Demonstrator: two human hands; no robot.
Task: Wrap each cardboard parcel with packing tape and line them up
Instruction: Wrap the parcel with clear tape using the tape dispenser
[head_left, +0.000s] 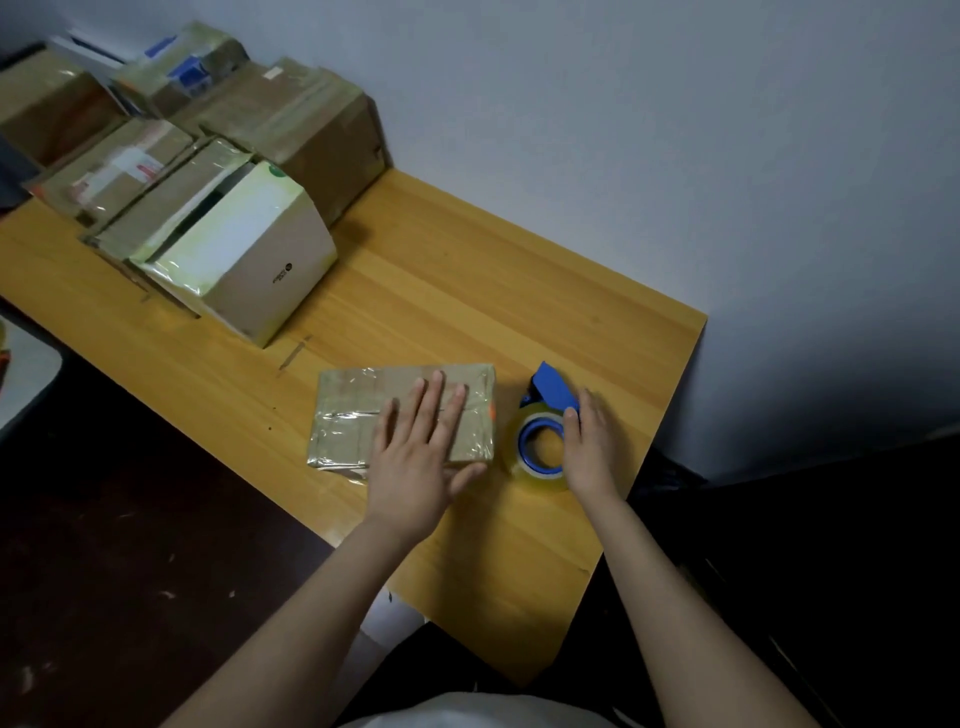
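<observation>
Brown cardboard skinned in crinkled clear tape lies under the fingers (434, 400) of your left hand (415, 457), straight and spread, pressing flat on the slim parcel (353, 410), likely to smooth the film and pin it near the front edge of the bench (441, 291). Your right hand (592, 447) curls round the blue tape dispenser (540, 447) just beside it, its glossy roll a thick ring. Taped boxes (234, 249) crowd the far corner.

Wrapped parcel (353, 410), tape dispenser (551, 391) beside it.
The cardboard parcel, glossy with clear tape, lies flat; the blue tape dispenser stands just right of it; other taped parcels (260, 270) crowd together farther back left.
</observation>
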